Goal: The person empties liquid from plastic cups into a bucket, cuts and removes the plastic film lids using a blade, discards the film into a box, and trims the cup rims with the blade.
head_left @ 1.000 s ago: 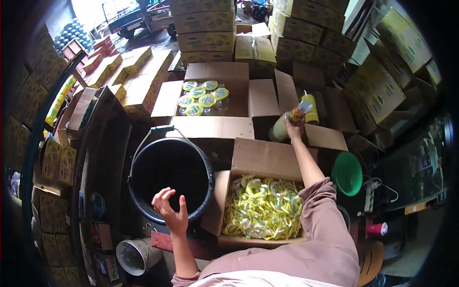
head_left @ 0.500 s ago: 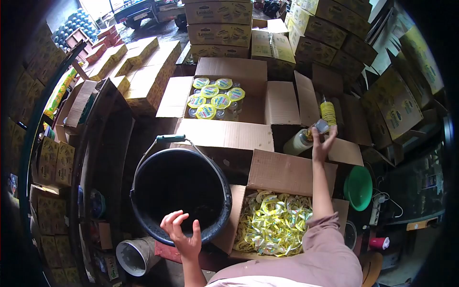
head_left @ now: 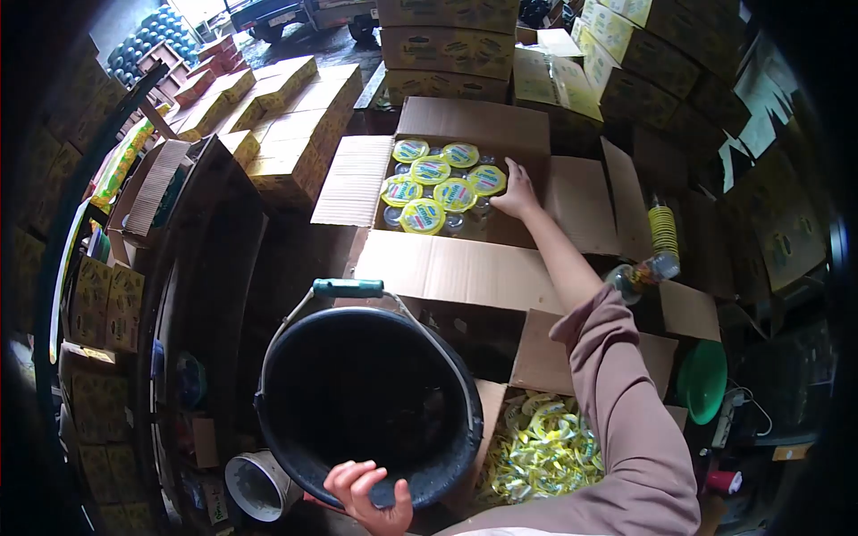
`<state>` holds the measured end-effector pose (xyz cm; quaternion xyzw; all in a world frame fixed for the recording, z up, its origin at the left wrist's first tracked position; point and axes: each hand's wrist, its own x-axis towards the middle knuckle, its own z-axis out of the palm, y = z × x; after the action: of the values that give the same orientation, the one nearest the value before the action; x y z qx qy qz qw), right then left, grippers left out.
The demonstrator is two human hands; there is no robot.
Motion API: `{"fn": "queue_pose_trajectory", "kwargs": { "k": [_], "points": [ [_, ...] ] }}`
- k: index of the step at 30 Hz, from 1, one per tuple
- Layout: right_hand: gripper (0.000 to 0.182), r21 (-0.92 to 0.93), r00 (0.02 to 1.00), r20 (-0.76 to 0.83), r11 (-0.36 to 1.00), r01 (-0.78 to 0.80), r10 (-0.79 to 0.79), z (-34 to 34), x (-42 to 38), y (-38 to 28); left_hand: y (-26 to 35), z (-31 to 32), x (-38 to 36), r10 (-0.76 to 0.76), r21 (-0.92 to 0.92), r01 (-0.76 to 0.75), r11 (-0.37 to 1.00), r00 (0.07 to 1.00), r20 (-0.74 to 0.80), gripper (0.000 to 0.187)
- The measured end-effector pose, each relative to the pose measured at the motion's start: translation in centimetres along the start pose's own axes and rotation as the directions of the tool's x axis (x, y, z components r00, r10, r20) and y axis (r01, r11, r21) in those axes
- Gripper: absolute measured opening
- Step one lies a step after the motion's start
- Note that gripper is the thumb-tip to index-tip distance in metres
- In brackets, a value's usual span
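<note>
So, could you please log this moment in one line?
right hand: at yellow-lidded cups in open carton, grip unclear | left hand: open, by black bucket

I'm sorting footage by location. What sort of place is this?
Probably a small packing workshop or storeroom: yellow cartons stand stacked, an open carton holds yellow-lidded cups, and another box is heaped with yellow scraps.
</note>
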<state>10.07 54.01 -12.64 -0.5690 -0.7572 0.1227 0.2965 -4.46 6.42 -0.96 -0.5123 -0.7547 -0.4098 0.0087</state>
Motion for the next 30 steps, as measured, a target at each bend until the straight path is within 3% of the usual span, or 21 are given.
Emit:
{"fn": "queue_pose_trajectory", "kwargs": {
  "k": [1, 2, 5, 8, 12, 15, 18, 22, 24, 28, 30],
  "points": [
    [0.081, -0.084, 0.993, 0.084, 0.993, 0.087, -0.080, 0.2, 0.9, 0.3, 1.0, -0.4, 1.4, 0.069, -0.015, -0.069, 0.997, 0.997, -0.041, 0.010],
    [0.081, -0.158, 0.973, 0.176, 0.972, 0.177, -0.148, 0.6, 1.6, 0.6, 0.3, -0.7, 0.5, 0.034, -0.060, -0.032, 0.998, 0.999, 0.035, 0.026],
    [0.074, -0.400, 0.888, 0.404, 0.831, 0.387, -0.219, 0.4, 2.0, -0.3, 0.1, -0.7, 0.6, 0.034, -0.042, -0.032, 0.999, 0.998, 0.046, 0.024],
    [0.069, -0.419, 0.933, 0.330, 0.864, 0.279, -0.142, 0.5, 1.7, 0.4, 0.1, -0.7, 0.6, 0.020, -0.035, -0.018, 0.999, 0.998, 0.065, 0.025],
    [0.057, -0.273, 0.977, 0.096, 0.939, 0.208, -0.188, 0.5, 0.2, 2.1, 0.2, -0.6, 0.5, 0.010, -0.043, -0.008, 0.999, 0.998, 0.055, 0.025],
    [0.054, -0.133, 0.999, -0.006, 0.991, 0.034, -0.035, 0.7, -0.4, 3.1, -0.2, 0.0, -0.2, -0.004, 0.010, 0.003, 1.000, 1.000, 0.022, 0.024],
    [0.055, -0.133, 0.977, -0.211, 0.991, -0.019, -0.010, -2.6, -2.4, 1.1, -0.1, 0.1, -0.2, -0.010, -0.013, 0.010, 1.000, 1.000, 0.014, 0.024],
    [0.058, -0.020, 0.979, -0.205, 1.000, 0.017, -0.020, -11.3, -8.5, -4.4, -0.5, 0.1, -0.1, 0.071, -0.083, -0.070, 0.994, 0.997, 0.015, 0.027],
    [0.059, 0.061, 0.945, -0.265, 0.975, 0.215, -0.192, -15.0, -12.7, -6.3, -0.3, 0.2, -0.1, 0.109, -0.144, -0.110, 0.983, 0.994, -0.018, 0.033],
    [0.067, 0.384, 0.949, -0.128, 0.867, 0.316, -0.289, -22.6, -23.4, -13.3, -0.5, -0.1, -0.5, 0.317, -0.198, -0.330, 0.923, 0.944, -0.093, 0.050],
    [0.068, 0.345, 0.930, -0.061, 0.867, 0.360, -0.362, -24.7, -28.5, -16.0, -0.3, -0.1, -0.9, 0.367, -0.285, -0.388, 0.877, 0.922, -0.125, 0.057]
  ]
}}
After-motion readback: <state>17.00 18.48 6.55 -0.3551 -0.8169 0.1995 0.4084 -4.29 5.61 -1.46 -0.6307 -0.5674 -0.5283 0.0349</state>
